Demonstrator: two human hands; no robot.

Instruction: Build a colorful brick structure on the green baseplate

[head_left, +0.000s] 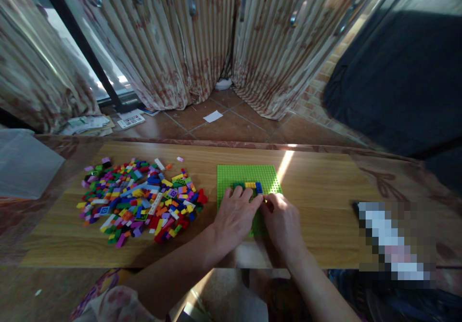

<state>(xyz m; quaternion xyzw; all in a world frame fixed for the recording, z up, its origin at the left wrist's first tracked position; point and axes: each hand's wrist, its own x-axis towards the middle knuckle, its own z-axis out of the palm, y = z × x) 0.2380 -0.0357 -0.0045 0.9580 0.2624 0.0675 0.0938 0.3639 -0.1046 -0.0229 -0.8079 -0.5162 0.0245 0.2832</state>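
A green studded baseplate (245,172) lies on the wooden board, with a short row of toy bricks on it. The row includes a dark green brick (238,185), a yellow brick (250,185) and a blue brick (259,187) at its right end. My left hand (236,211) rests over the plate, palm down, fingers spread against the near side of the row. Just below the blue brick, my right hand (283,218) has thumb and index finger pinched together, meeting the left index fingertip. Whatever sits in that pinch is hidden.
Loose multicoloured bricks (140,201) are heaped on the board's left half. A translucent bin (27,163) stands at far left, and a pixelated object (393,240) lies at right. Striped curtains (202,38) hang beyond, above a tiled floor (234,124) with papers.
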